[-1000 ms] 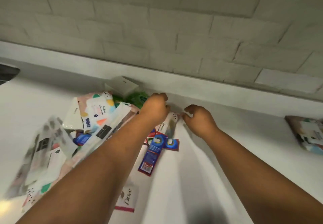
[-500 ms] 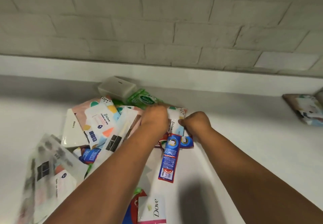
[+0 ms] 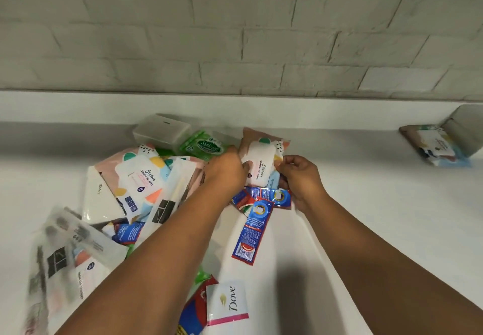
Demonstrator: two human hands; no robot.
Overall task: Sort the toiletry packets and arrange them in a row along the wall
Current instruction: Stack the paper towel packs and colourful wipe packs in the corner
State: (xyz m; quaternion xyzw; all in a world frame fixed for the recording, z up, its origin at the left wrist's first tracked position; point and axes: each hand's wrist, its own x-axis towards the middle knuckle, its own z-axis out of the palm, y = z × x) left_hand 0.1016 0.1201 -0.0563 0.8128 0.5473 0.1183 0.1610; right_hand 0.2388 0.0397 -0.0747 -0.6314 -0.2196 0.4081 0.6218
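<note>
A heap of toiletry packets lies on the white counter near the brick wall. Both hands hold one pastel wet-wipes pack lifted at the heap's right side: my left hand grips its left edge, my right hand pinches its right edge. Under it lie blue-and-red toothpaste sachets. A second pastel wipes pack lies in the heap. A green Sanicare pack and a white box sit behind. A Dove sachet lies near the front.
Another wipes pack leans at the wall far right beside a grey object. Clear plastic packets lie at the front left. A white raised ledge runs along the foot of the brick wall.
Both hands, which reached toward the wall behind the heap, have taken hold of the pastel wipes pack and lifted it into view. The camera has tilted down slightly.
</note>
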